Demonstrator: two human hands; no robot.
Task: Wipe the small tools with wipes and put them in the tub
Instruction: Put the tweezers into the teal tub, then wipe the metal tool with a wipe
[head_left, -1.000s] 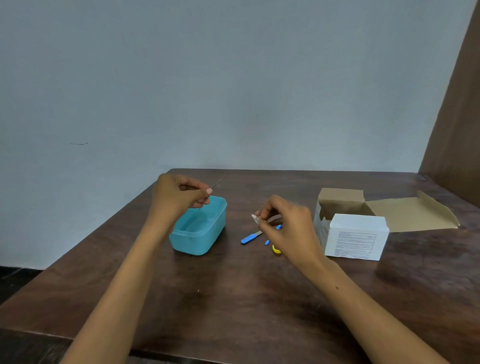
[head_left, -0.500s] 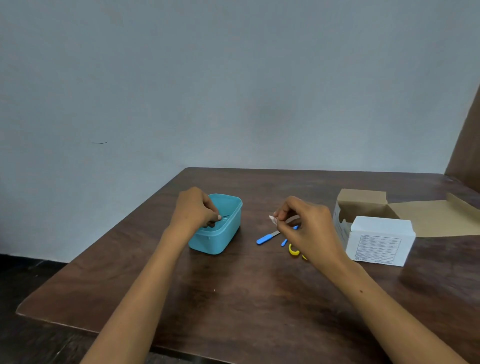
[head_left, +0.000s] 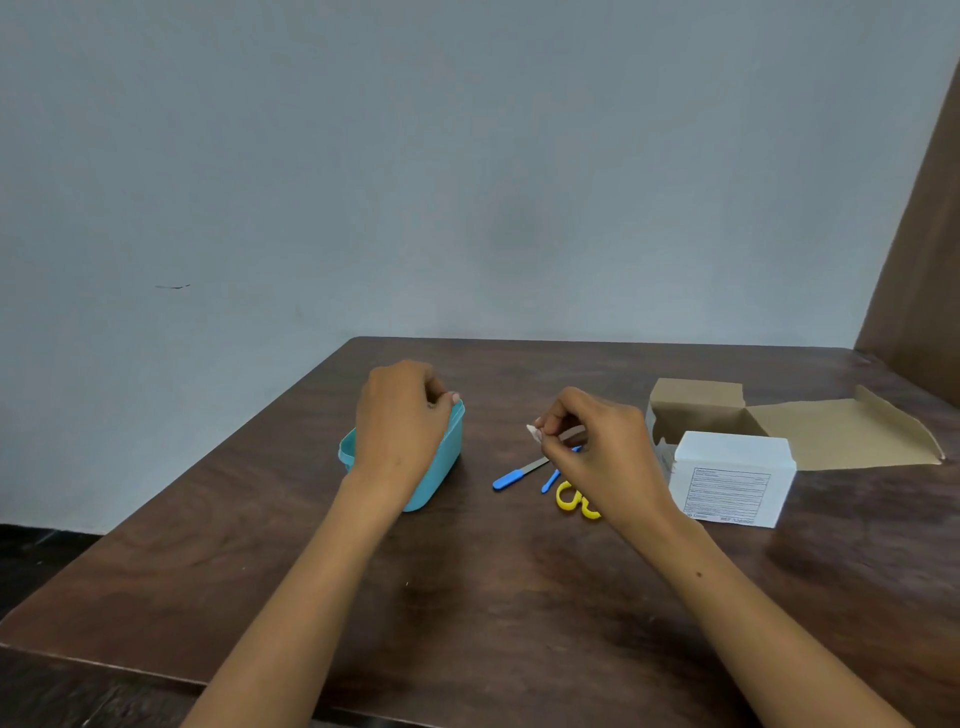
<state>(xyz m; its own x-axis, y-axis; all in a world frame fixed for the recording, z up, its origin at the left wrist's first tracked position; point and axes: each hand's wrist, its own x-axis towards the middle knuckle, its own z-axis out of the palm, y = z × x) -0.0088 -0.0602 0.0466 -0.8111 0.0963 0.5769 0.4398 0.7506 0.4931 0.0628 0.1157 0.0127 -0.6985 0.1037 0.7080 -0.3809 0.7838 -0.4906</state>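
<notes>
Depositing a wiped tool in the turquoise plastic tub (head_left: 441, 467).
Left hand (head_left: 400, 421), fingers curled over tub, contents unseeable; right hand (head_left: 597, 457) pinches small white wipe (head_left: 533, 432). Release low; blue-handled tools (head_left: 511, 477) lie right.

Dark wooden table (head_left: 467, 613) against grey wall (head_left: 467, 156); brown wooden panel (head_left: 930, 249) at right; dark floor (head_left: 31, 551) lower left.

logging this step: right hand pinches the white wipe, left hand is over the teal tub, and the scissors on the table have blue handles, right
Not quite: the head view shows the scissors with yellow handles; the blue items beside them are other small tools. The rest holds: the right hand pinches the white wipe and the left hand is over the teal tub.
</notes>
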